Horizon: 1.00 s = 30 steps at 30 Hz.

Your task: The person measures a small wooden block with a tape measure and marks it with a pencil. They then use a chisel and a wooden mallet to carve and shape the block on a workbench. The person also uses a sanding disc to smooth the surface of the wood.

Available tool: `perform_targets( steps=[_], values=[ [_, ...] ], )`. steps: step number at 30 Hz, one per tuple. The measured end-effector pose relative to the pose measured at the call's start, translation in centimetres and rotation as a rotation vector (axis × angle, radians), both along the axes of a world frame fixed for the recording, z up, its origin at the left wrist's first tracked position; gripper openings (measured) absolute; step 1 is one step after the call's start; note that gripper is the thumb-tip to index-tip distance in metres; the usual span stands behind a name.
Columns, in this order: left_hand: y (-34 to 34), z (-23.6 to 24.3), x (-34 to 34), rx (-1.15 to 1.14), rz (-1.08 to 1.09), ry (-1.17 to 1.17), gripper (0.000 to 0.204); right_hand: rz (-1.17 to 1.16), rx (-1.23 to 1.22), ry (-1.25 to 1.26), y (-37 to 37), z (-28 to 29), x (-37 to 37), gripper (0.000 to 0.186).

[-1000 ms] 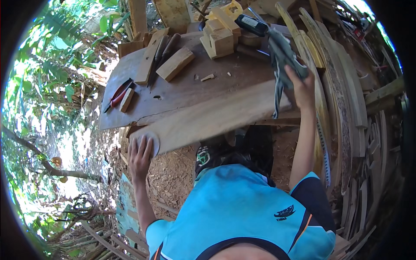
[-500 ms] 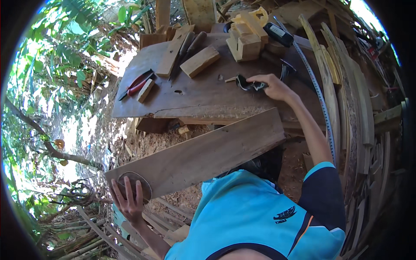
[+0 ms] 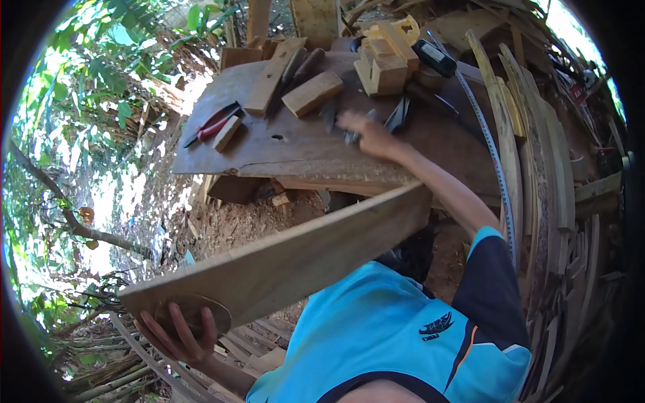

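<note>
With my left hand (image 3: 180,339) I grip the lower-left end of a long wooden plank (image 3: 289,248), my fingers over a round, dull disc (image 3: 224,318) against its face. The plank slants up to the right, tipped on edge below the bench edge. My right hand (image 3: 366,134) is reaching over the wooden workbench (image 3: 316,151), blurred, at a crumpled dark grey cloth (image 3: 398,115); I cannot make out its grip. Left of it lie red-handled pliers (image 3: 215,126) beside a small offcut (image 3: 227,133).
Wood blocks (image 3: 386,70), a short block (image 3: 312,93), long-handled tools (image 3: 306,67) and a black device (image 3: 433,57) sit on the bench. A measuring tape (image 3: 497,168) runs beside stacked long boards (image 3: 557,174) at right. Foliage and a branch (image 3: 101,235) are at left.
My left hand has lowered the plank toward the bottom left, away from the bench, and tipped it. My right hand has left the plank, moving left and inward over the bench with the cloth.
</note>
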State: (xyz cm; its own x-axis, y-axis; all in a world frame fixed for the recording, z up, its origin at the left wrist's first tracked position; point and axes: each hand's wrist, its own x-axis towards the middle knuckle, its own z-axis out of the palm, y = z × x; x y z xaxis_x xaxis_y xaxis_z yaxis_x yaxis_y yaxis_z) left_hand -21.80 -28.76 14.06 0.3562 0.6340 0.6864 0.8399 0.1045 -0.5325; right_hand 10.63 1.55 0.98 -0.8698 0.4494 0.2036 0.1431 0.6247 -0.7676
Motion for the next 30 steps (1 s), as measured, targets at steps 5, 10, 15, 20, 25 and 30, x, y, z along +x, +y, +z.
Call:
perform_targets(
  steps=[5,10,15,20,25,30],
  values=[
    [-2.7,0.7,0.2,0.008,0.04,0.095,0.032,-0.043,0.019,0.059,1.8,3.5,-5.0,0.068],
    [-0.3,0.7,0.3,-0.087,0.08,0.082,0.032,-0.171,0.306,0.047,1.0,-2.0,-5.3,0.065],
    [0.8,0.7,-1.5,-0.122,-0.064,0.264,0.027,0.045,-0.355,0.211,-0.4,4.9,-2.2,0.057],
    [3.0,1.7,-1.6,-0.011,-0.11,0.339,0.024,-0.433,0.412,-0.141,-2.2,0.5,5.3,0.05],
    [2.2,3.4,-1.9,0.086,-0.085,0.349,0.025,-0.559,-0.181,0.137,-3.9,3.7,8.9,0.044],
    [-0.2,1.7,-5.5,0.153,-0.004,0.125,0.025,-1.03,0.124,0.095,-7.2,-1.5,14.9,0.043]
  ],
)
